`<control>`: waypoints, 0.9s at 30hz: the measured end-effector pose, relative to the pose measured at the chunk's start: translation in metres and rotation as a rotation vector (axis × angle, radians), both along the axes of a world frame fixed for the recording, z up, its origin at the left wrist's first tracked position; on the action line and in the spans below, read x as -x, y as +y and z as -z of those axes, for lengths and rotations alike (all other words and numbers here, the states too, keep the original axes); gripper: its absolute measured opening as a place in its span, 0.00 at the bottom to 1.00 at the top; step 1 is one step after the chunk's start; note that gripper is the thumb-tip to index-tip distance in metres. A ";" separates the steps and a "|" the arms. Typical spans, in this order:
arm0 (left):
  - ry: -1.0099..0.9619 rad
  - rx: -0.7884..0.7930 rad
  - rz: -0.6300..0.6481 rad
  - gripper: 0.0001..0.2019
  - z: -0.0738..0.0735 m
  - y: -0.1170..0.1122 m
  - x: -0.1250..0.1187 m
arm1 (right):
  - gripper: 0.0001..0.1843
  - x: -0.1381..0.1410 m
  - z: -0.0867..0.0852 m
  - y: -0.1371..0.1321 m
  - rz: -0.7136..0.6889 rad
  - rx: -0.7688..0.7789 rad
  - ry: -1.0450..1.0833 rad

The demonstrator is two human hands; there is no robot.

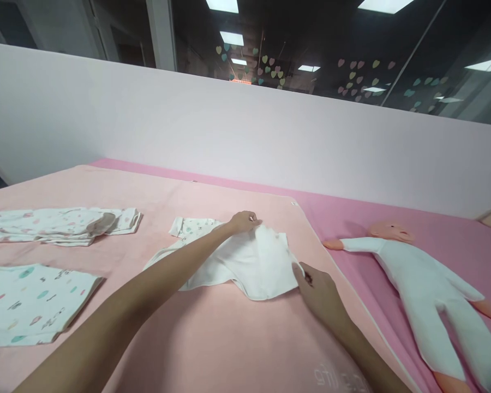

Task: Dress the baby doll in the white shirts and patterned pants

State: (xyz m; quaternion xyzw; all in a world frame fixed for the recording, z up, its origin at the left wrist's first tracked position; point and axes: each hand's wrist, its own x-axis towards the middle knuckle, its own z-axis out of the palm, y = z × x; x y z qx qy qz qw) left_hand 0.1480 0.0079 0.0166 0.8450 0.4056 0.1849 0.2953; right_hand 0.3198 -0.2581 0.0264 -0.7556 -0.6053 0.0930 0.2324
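— So, from the head camera, what are your hands on?
— Both pinch the same white garment [249, 262]. My left hand [243, 221] is closed on its far edge, fingertips nipped together, raising the cloth into a small peak. My right hand [317, 292] has thumb and finger clamped on the near right corner.
— Which way does it run?
— Its long axis lies crosswise, from my right grip out leftward under my left forearm. Which end is the neck I cannot tell.
— And the stuff itself?
— Soft and thin, plain white on the upper side, wrinkled. Just left of my left grip a printed part [192, 226] with small coloured spots shows.
— What's around it?
— Beneath both grips, a peach-pink blanket [213, 338], matte and faintly fuzzy. Well left of my left grip lie a far folded stack [61, 224] and a near folded stack [28, 303], both printed. Right of my right grip, apart from it, a doll [425, 284] in white lies face up on a deeper pink sheet [352, 213].
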 end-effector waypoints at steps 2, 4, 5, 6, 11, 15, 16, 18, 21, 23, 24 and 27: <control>0.007 -0.042 -0.074 0.17 0.003 -0.008 -0.009 | 0.26 -0.014 0.005 -0.006 0.030 0.051 -0.080; 0.013 -0.124 -0.107 0.16 0.009 -0.021 -0.013 | 0.22 -0.021 0.010 -0.012 0.042 0.014 -0.197; 0.015 -0.203 -0.101 0.17 0.013 -0.028 -0.014 | 0.19 -0.021 0.013 -0.015 0.031 -0.052 -0.247; 0.017 -0.296 -0.063 0.19 0.018 -0.034 -0.014 | 0.17 -0.018 0.015 -0.017 0.000 -0.138 -0.283; 0.023 -0.577 0.189 0.22 0.026 -0.059 -0.006 | 0.30 0.012 0.019 -0.025 -0.447 -0.202 -0.364; -0.096 -0.572 0.078 0.21 -0.001 -0.089 0.032 | 0.29 0.024 0.020 -0.031 -0.503 -0.198 -0.382; -0.113 -0.545 0.087 0.21 -0.008 -0.101 0.049 | 0.29 0.027 0.019 -0.031 -0.481 -0.237 -0.368; -0.080 -0.484 0.157 0.20 -0.016 -0.129 0.091 | 0.27 0.035 0.017 -0.030 -0.489 -0.278 -0.331; 0.021 -0.447 0.171 0.19 -0.009 -0.163 0.158 | 0.18 0.051 0.015 -0.023 -0.561 -0.236 -0.302; 0.108 -0.470 0.155 0.12 0.003 -0.171 0.192 | 0.14 0.061 0.013 -0.017 -0.563 -0.177 -0.298; 0.158 -0.508 0.151 0.09 0.009 -0.171 0.205 | 0.13 0.065 0.011 -0.014 -0.562 -0.151 -0.298; 0.302 -0.699 0.197 0.11 0.015 -0.166 0.228 | 0.15 0.068 0.000 -0.009 -0.614 -0.102 -0.303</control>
